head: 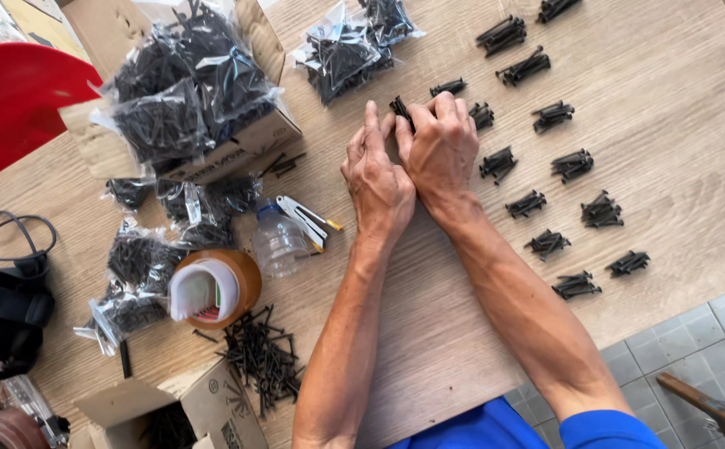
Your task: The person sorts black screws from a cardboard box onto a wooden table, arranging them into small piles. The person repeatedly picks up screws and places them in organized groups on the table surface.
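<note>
On the wooden table [429,333], we've got our left hand [379,179] and right hand [441,145] pressed side by side, fingers curled round a small bunch of black screws [401,108], right beside the rows of screw piles [574,166].

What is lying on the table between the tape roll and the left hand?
In the head view, a small clear plastic bottle and a stapler lie between the tape roll and the left hand.
</note>
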